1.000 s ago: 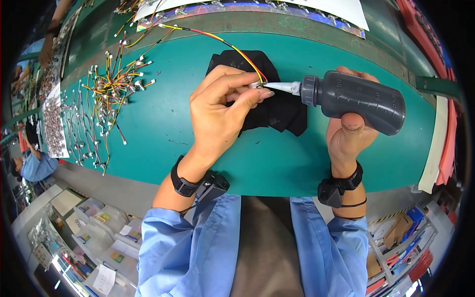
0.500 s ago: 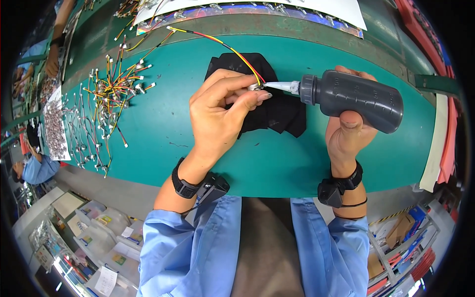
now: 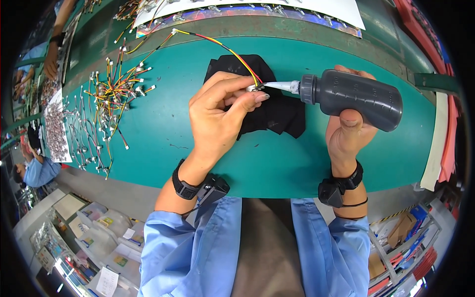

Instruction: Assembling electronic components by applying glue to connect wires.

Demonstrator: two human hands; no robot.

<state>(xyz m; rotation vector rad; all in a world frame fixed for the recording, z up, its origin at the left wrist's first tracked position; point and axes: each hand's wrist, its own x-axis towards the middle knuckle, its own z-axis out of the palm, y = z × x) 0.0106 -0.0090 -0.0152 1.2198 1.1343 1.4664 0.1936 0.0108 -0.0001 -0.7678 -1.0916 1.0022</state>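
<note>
Between the thumb and fingers of my left hand point(image 3: 217, 106) is a small metal part point(image 3: 255, 88) with a cable of red, yellow and black wires point(image 3: 225, 47), which arcs up and left to a white connector. My right hand point(image 3: 349, 131) is wrapped round a dark grey squeeze bottle point(image 3: 363, 99), tipped on its side with its pale tapered nozzle point(image 3: 282, 86) pointing left. The nozzle's tip is at the metal part, where the wires join it; whether they touch I cannot tell. A crumpled black cloth point(image 3: 277, 111) lies on the table under the part.
On the green mat point(image 3: 277, 168), a tangle of wired parts point(image 3: 116, 94) lies at the left. Beside it a white sheet point(image 3: 62, 136) bears many small metal pieces. A white board with metal parts point(image 3: 252, 9) is at the far edge. Co-workers point(image 3: 42, 171) are at the left.
The bottle and both hands stay almost in place. The metal part has turned slightly in my left fingers, and its cable's far end has shifted a little to the right.
</note>
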